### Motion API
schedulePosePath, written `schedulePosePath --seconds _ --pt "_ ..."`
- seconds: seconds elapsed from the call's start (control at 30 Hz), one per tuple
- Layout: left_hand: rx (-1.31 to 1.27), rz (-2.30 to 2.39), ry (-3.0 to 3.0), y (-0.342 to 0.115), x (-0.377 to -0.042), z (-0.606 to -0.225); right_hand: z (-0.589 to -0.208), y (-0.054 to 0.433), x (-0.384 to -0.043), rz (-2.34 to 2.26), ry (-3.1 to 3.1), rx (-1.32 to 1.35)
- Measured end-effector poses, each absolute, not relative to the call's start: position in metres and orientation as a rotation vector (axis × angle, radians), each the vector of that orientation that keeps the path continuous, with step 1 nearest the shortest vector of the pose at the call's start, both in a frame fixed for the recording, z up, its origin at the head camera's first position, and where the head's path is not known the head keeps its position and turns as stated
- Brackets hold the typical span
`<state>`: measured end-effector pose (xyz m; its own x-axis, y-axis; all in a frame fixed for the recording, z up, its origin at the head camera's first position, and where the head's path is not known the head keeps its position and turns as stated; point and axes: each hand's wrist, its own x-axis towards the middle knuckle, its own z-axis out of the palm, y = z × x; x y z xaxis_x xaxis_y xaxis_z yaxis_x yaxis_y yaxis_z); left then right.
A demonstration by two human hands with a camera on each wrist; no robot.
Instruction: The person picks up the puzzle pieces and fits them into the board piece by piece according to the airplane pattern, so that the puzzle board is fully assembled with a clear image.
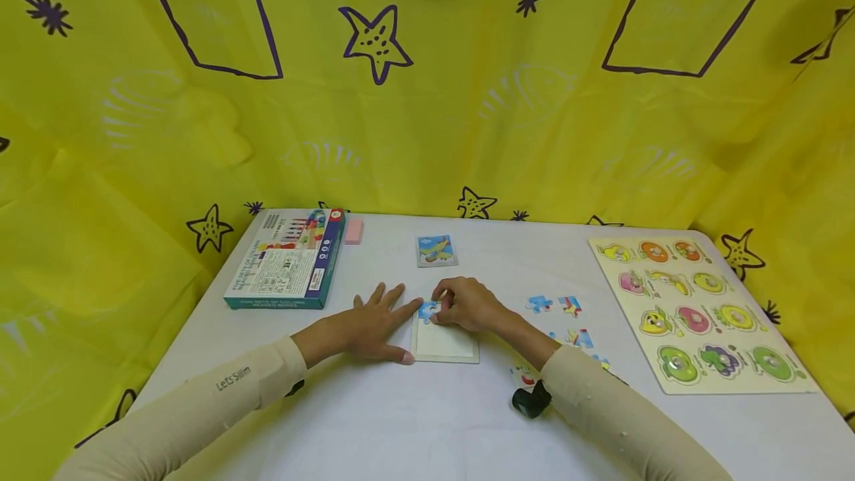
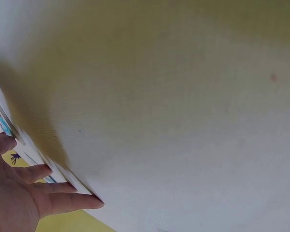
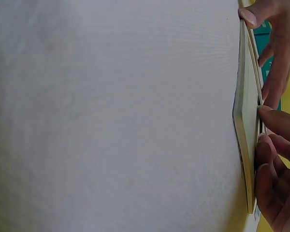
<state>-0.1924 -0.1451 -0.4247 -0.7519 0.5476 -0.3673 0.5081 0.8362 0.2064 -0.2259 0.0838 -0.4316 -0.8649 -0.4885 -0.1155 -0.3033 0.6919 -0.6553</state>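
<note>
A pale shallow puzzle board [image 1: 446, 351] with a raised rim lies in front of me. My right hand [image 1: 470, 304] pinches a blue jigsaw piece [image 1: 427, 311] at the board's far left corner. Fingers spread and straight, my left hand [image 1: 375, 325] rests along the board's left side, its index fingertip by the piece and its thumb near the near corner. In the right wrist view the board [image 3: 246, 121] appears edge-on, and the right hand [image 3: 280, 164] mostly hides the piece. The left wrist view shows the left hand's [image 2: 19, 193] extended fingers on the white tabletop.
Several loose jigsaw pieces [image 1: 580, 338] lie right of the board, some under the right forearm. A small airplane picture [image 1: 436, 251] sits beyond it. A boxed set [image 1: 287, 262] and pink block [image 1: 354, 231] are at left, a fruit peg board [image 1: 698, 318] at right.
</note>
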Motion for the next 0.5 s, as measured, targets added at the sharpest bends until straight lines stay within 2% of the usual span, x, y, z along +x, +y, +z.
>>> schedulePosePath --seconds 0.5 --pt "0.804 0.128 2.595 -0.1456 -0.1930 -0.4279 -0.4317 0.0845 -0.2256 -0.948 2.642 -0.628"
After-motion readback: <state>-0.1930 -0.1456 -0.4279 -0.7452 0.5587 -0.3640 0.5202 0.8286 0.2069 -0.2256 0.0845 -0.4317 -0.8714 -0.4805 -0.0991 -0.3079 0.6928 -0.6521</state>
